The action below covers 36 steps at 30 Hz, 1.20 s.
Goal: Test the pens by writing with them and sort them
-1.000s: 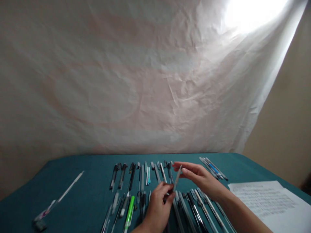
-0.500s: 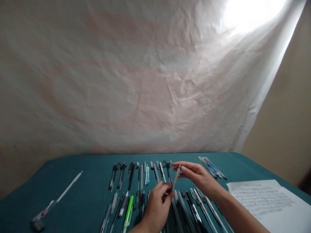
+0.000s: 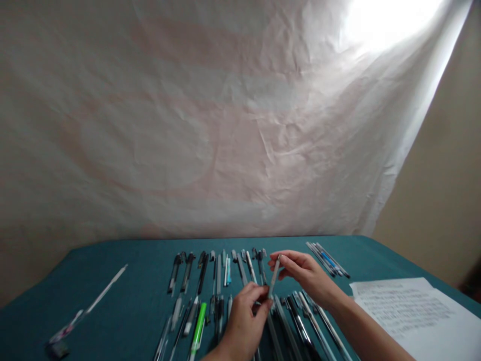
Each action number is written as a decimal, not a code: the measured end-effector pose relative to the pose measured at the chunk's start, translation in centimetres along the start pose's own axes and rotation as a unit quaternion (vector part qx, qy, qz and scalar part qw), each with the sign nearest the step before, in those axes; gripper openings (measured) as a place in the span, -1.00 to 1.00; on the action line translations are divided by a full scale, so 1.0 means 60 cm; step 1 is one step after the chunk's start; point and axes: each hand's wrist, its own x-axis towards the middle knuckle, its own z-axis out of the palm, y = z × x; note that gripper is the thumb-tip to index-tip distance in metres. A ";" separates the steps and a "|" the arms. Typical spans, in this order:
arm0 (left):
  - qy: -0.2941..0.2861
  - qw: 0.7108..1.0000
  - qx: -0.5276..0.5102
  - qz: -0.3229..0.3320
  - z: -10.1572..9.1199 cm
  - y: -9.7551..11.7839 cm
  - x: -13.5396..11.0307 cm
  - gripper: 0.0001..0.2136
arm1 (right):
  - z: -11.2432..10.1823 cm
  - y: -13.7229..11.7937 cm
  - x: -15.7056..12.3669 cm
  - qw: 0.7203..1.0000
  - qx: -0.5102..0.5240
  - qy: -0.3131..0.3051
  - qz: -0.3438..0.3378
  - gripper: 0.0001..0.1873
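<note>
A slim clear pen (image 3: 274, 277) is held tilted above the rows of pens on the cloth. My left hand (image 3: 246, 317) pinches its lower end between thumb and fingers. At the pen's upper end, my right hand (image 3: 302, 273) closes thumb and fingertips around the tip; whether a small part sits between them is too fine to see. Under and beside my hands lie several clear and black pens, such as a black pen (image 3: 300, 323). A bright green pen (image 3: 198, 328) lies left of my left hand, which hides part of the front row.
A teal cloth (image 3: 124, 311) covers the table. At the left lies a long white stick-like item (image 3: 107, 290) with a dark end. Several thin pens or refills (image 3: 327, 259) are bunched at the back right, near written paper sheets (image 3: 409, 311). A pale sheet (image 3: 225, 125) hangs behind.
Both hands have shifted very slightly to the right with the pen. The right fingers have drawn closer together at its upper end.
</note>
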 end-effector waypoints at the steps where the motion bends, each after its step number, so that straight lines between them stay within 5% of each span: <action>1: -0.002 1.000 0.001 0.000 0.000 0.001 0.000 -0.80 | 0.000 0.002 0.001 1.000 -0.009 0.012 0.002 -0.67; 5: -0.004 1.000 0.007 0.003 0.000 0.002 -0.002 -0.81 | -0.002 0.004 0.001 0.999 0.007 0.036 0.012 -0.73; 10: -0.009 1.000 0.013 -0.005 -0.001 0.004 -0.002 -0.82 | -0.008 0.002 -0.002 0.998 0.041 -0.033 0.042 -0.58; 17: -0.017 1.000 0.006 -0.005 0.000 0.005 -0.002 -0.82 | -0.013 0.009 0.000 1.000 0.010 0.005 0.022 -0.74; 22: -0.013 1.000 0.020 -0.003 0.000 0.003 -0.002 -0.84 | -0.013 0.005 -0.001 0.999 0.011 -0.015 0.029 -0.60; 36: -0.017 1.000 0.005 -0.007 0.001 -0.001 -0.001 -0.84 | -0.010 0.010 0.000 1.000 0.010 -0.007 0.016 -0.64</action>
